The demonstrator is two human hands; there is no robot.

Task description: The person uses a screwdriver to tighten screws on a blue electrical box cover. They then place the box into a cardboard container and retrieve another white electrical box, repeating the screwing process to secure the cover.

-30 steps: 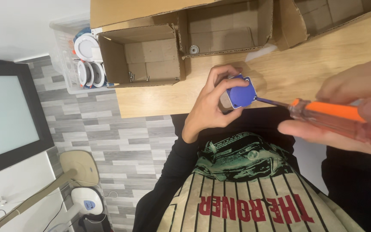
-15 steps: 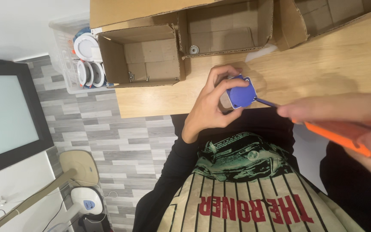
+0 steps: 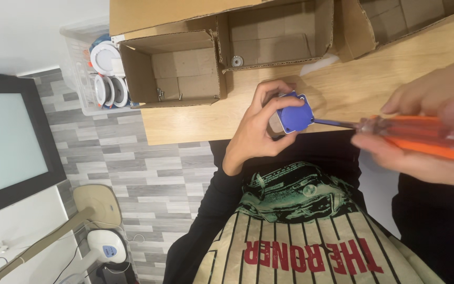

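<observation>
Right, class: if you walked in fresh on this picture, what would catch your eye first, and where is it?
First the small blue square part, pinched in the left hand at the centre, above the wooden table's edge. Next the orange-handled screwdriver, held in the right hand at the right, its tip against the blue part. Behind them, open cardboard boxes line the table.

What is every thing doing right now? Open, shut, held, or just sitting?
Left hand: gripping the blue square part.
Blue square part: held over the table edge, screwdriver tip against it.
Right hand: closed around the orange screwdriver.
Orange screwdriver: held level.
Cardboard boxes: open, on the wooden table.
</observation>
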